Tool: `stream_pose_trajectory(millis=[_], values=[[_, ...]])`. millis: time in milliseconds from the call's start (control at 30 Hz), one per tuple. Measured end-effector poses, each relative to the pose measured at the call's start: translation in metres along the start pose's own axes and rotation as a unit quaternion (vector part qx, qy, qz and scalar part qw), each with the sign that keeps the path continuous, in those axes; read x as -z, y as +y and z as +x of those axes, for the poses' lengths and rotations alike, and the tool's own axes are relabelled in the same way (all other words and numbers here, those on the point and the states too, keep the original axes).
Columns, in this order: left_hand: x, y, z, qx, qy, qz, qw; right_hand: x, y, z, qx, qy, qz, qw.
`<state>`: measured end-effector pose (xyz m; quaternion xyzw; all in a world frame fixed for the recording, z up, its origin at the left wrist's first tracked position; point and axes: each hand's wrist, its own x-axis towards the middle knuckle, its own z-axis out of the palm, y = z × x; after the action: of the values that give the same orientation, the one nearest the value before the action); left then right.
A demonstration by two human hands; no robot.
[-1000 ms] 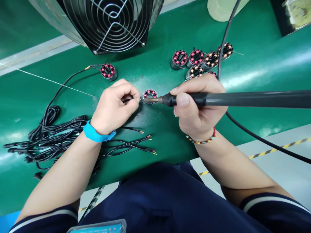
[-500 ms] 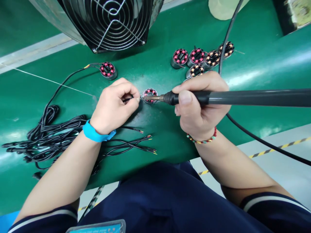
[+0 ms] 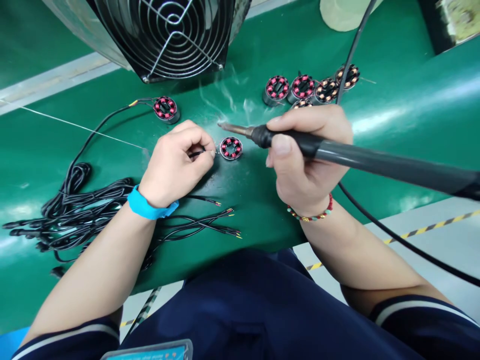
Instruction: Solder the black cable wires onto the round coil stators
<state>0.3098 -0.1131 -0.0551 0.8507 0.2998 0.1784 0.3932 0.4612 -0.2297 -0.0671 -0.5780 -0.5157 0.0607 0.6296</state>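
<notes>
The left hand [image 3: 180, 162] lies low over the green surface [image 3: 262, 200], its grip pressed together at thumb and forefinger, pinching the end of a black cable [image 3: 197, 153]. Just beside those fingertips a coil unit [image 3: 231, 149] with red windings sits on the surface, near its middle; thin bare leads show in the gap, too small to tell whether they are joined. The right hand [image 3: 305, 175] has its grip closed around the handle of a soldering iron [image 3: 375, 161], which points left, its tip apart from the coil unit and on the side toward the fan [image 3: 176, 42]. Wisps of smoke [image 3: 228, 97] hang between tip and fan. Behind the right hand stand at least 5 more units [image 3: 277, 90], some wound in red, some in copper colour, partly covered by the hand and the iron's cord [image 3: 397, 240]. To the left, 1 red-wound unit [image 3: 166, 110] has a cable attached, near a tangled bundle of black cables [image 3: 97, 210] beside the left forearm.
</notes>
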Motion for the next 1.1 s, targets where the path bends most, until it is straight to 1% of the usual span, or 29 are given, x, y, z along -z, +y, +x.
stream_pose_trajectory(millis=[100,167,233,300,333,400,467,533,767,967,1100], values=[[0.001,0.001,0.000,0.008,-0.005,0.006,1.000,0.002,-0.005,0.002,-0.004,-0.081,-0.026,0.996],[0.001,0.001,0.000,0.009,-0.006,0.008,1.000,0.000,-0.006,0.002,-0.026,-0.125,-0.006,0.992],[0.001,0.001,0.000,0.001,-0.004,0.008,1.000,-0.003,-0.004,0.001,-0.062,-0.152,0.029,0.986],[0.002,0.001,0.000,-0.007,-0.003,0.010,1.000,-0.006,-0.002,-0.001,-0.084,-0.157,0.051,0.983],[0.002,0.002,0.000,-0.010,-0.003,0.010,1.000,-0.007,-0.001,-0.002,-0.080,-0.157,0.044,0.983],[0.002,0.002,0.000,-0.010,-0.006,0.012,1.000,-0.010,0.002,-0.002,-0.048,-0.160,-0.003,0.986],[0.002,0.002,0.000,-0.009,-0.007,0.015,1.000,-0.012,0.004,-0.002,-0.011,-0.177,-0.065,0.982],[0.002,0.002,0.000,-0.010,-0.004,0.021,1.000,-0.015,0.006,-0.001,0.004,-0.190,-0.100,0.977],[0.003,-0.001,-0.002,-0.014,-0.004,0.029,0.999,-0.029,0.013,-0.003,0.008,-0.216,-0.132,0.967],[0.007,-0.003,-0.005,-0.028,-0.006,0.060,0.998,-0.028,0.012,-0.003,0.000,-0.194,-0.138,0.971],[0.006,-0.002,-0.004,-0.026,0.000,0.068,0.997,-0.028,0.013,-0.004,-0.002,-0.194,-0.125,0.973]])
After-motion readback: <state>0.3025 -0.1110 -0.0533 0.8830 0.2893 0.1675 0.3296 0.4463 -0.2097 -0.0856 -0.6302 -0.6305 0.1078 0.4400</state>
